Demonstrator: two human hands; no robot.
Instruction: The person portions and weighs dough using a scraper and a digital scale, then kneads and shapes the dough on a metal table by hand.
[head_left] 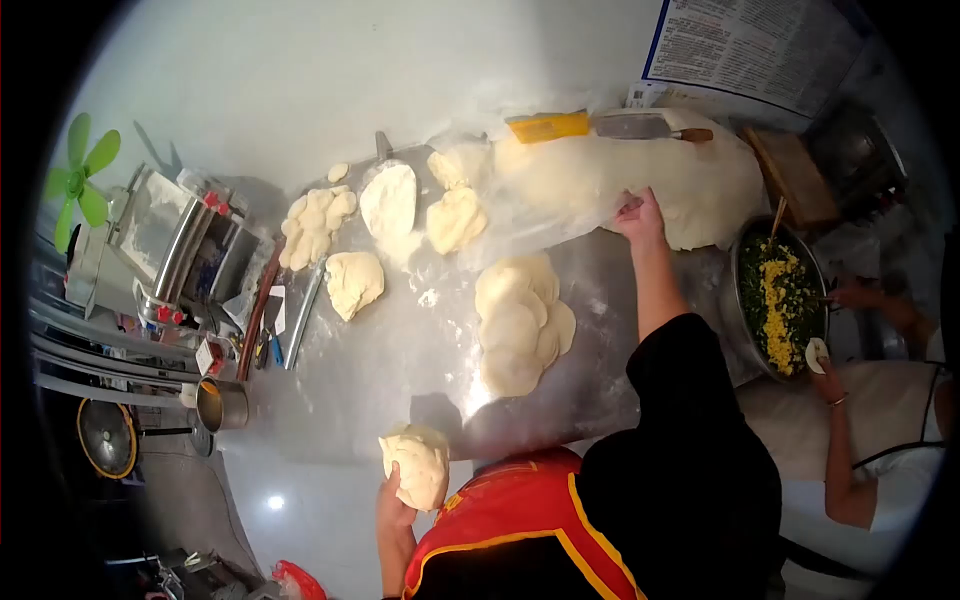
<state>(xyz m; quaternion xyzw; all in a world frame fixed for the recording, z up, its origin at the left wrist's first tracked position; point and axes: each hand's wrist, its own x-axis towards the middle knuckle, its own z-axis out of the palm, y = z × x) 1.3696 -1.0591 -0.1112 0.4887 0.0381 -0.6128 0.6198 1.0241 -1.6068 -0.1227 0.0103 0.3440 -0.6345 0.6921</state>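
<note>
Nearest me, my left hand [393,495] grips a pale, rounded lump of dough [420,470], which overlaps the table's near edge in my view, beside my red apron with yellow trim [510,510]. Ahead, a stack of flat, pale dough rounds [520,320] lies mid-table, between my two arms. Left of it sit a creased ball of cream dough [354,285] and, farther off, a cluster of small dough pieces [315,225]. My right hand [642,215] reaches over the table, its fingers closed on the edge of a clear plastic sheet [560,215], which lies over a long, pale slab of dough [700,215]. On that sheet rest a yellow scraper [548,126] and a broad metal blade with a brown handle [640,126]. To the right, a round metal bowl [736,300] holds chopped greens and a yellow crumbly strip, with a co-worker's hand [826,382] beside it holding a white round piece; bowl and co-worker bound my right side. At the left end stands a small metal pot [221,405]. Between that pot and the stacked rounds, the flour-streaked grey metal tabletop [370,380] stretches to its near edge, giving my left arm room.
</note>
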